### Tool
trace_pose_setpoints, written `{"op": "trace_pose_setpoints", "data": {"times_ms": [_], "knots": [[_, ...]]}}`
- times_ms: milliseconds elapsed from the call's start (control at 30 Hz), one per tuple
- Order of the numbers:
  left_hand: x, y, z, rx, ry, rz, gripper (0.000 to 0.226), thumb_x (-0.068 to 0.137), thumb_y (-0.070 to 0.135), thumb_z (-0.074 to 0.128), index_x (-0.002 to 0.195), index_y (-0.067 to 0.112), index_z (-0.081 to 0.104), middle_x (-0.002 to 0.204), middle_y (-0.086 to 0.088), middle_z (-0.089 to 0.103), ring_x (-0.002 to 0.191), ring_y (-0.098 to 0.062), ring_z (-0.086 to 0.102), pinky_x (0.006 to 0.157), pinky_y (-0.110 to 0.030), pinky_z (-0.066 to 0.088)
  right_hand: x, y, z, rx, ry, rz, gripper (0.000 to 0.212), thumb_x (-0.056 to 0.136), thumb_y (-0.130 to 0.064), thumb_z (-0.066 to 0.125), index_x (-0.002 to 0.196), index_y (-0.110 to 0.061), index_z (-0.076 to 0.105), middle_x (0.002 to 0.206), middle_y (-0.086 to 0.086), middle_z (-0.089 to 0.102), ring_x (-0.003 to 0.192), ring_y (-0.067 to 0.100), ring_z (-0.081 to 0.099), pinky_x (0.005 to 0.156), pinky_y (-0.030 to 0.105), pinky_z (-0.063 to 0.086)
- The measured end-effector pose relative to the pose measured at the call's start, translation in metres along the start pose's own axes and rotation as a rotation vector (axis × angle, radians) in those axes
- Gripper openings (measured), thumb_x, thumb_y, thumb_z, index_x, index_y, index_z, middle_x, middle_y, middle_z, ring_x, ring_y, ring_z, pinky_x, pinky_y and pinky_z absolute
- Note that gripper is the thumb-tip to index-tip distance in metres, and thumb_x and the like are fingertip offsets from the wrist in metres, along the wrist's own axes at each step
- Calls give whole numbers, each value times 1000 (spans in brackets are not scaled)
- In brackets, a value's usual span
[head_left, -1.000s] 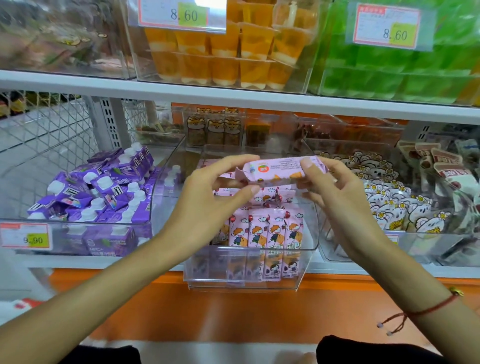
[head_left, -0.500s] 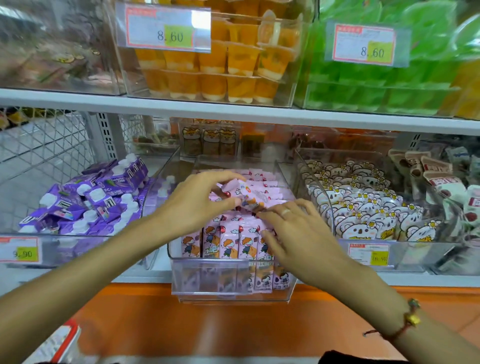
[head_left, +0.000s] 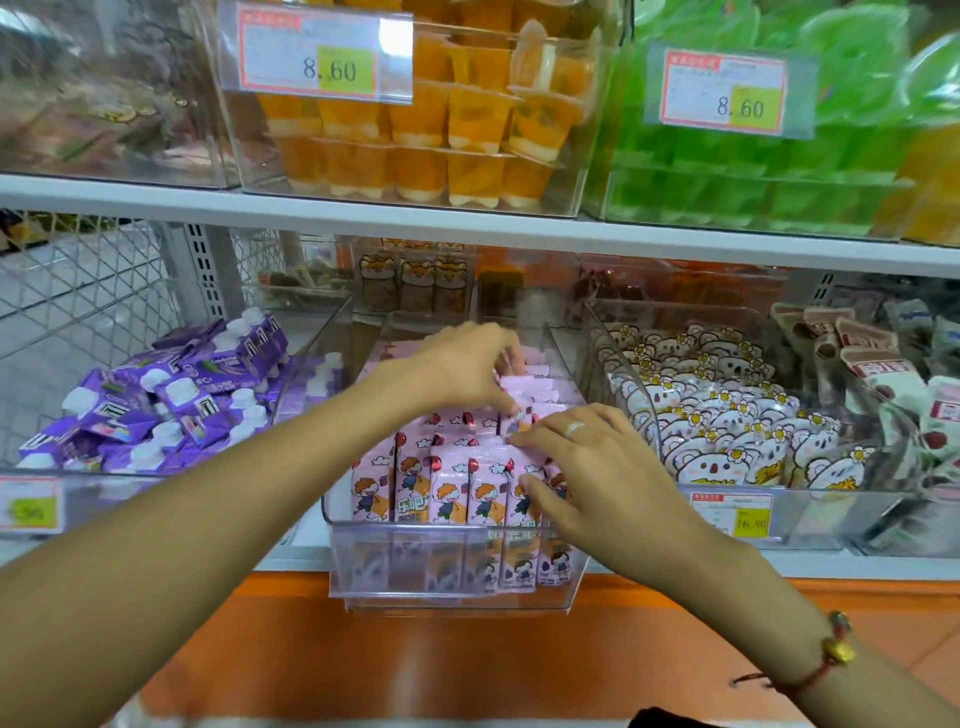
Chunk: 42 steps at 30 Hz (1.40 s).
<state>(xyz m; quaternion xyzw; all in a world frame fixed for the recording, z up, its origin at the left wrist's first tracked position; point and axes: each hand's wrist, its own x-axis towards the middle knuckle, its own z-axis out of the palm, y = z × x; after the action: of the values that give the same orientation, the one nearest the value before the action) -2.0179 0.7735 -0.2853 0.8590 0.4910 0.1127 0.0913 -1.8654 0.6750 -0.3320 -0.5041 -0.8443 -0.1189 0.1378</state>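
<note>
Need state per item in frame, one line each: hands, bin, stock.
left hand: fingers curled, pinching a pink pack over the back rows
right hand: fingers spread, pressing on the front pink packs
clear bin: open-topped, nearly full, packs upright in rows
purple pouches: loose heap, left bin
koala packs: leaning rows, right bin
orange jelly cups: stacked, upper shelf

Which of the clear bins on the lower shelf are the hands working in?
The middle bin, holding pink packets: the left hand and right hand both touch them. The neighbours hold purple pouches and white bear packets.
</note>
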Motion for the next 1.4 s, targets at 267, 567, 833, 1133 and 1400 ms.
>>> {"op": "trace_pose_setpoints", "data": {"times_ms": [267,567,833,1133,1400], "knots": [[-4,-18,21,37,-122,144,24,96,33,53,110,24,70,101,1,69,96,-22,60,78,-34,47,-1,3,-1,-7,-42,-8,36,95,-36,47,128,-25,55,118,-7,62,111,16,50,101,24,19],[-11,-16,19,33,-81,257,21,93,39,56,100,28,73,71,22,54,70,-1,49,67,-30,44,-3,0,-9,-86,-20,14,28,94,-29,48,115,-24,65,102,-3,64,97,21,57,96,32,33],[-19,-4,21,163,242,159,22,99,31,45,98,19,64,98,3,65,86,-16,59,63,-30,40,-1,-1,-5,-80,27,22,29,93,-33,48,114,-25,66,102,-4,64,100,20,56,99,32,31],[-54,-10,3,-426,833,-22,14,101,30,41,99,22,53,79,5,63,73,-18,64,67,-42,53,1,3,-7,-31,36,29,29,96,-33,47,120,-28,62,107,-6,64,105,19,54,96,29,28],[-89,-2,16,-668,870,-60,16,100,30,44,86,29,50,73,19,56,73,8,52,66,-7,38,10,-22,-26,930,220,319,35,87,-45,58,119,-32,59,102,-15,61,94,5,58,82,20,48]]}}
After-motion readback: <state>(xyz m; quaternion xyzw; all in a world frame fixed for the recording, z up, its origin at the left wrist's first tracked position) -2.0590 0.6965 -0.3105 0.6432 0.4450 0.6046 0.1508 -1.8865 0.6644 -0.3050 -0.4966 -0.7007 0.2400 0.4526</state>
